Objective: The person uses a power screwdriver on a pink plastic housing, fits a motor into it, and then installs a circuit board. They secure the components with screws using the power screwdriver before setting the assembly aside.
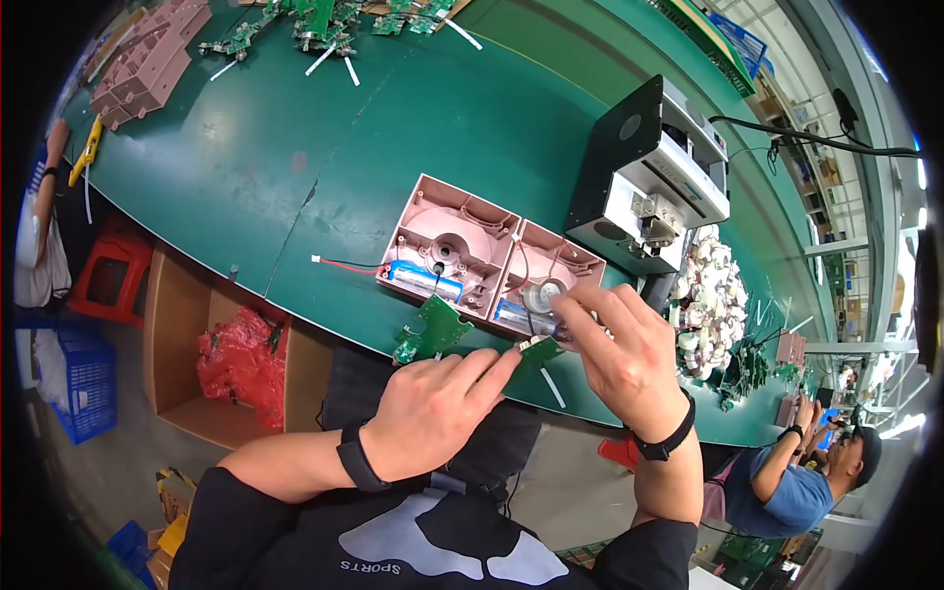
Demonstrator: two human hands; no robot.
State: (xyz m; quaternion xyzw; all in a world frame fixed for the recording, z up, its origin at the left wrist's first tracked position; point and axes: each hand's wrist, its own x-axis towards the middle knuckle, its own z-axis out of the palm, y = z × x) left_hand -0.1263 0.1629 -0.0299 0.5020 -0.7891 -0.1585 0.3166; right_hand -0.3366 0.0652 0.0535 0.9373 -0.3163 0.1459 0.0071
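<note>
Two pink plastic housings sit side by side near the front edge of the table. The left housing holds a blue cylindrical battery, with a red and black lead running out to a white plug. In the right housing are another blue battery and a round silver part. My left hand has its fingertips closed on a small green circuit board in front of this housing. Over the right housing, my right hand has bent, closed fingers; what they pinch is hidden. Another green circuit board lies before the left housing.
A black and white machine stands behind to the right, beside a heap of white parts. Stacked pink housings and green boards lie far left. A cardboard box stands below the edge. Co-workers sit on both sides.
</note>
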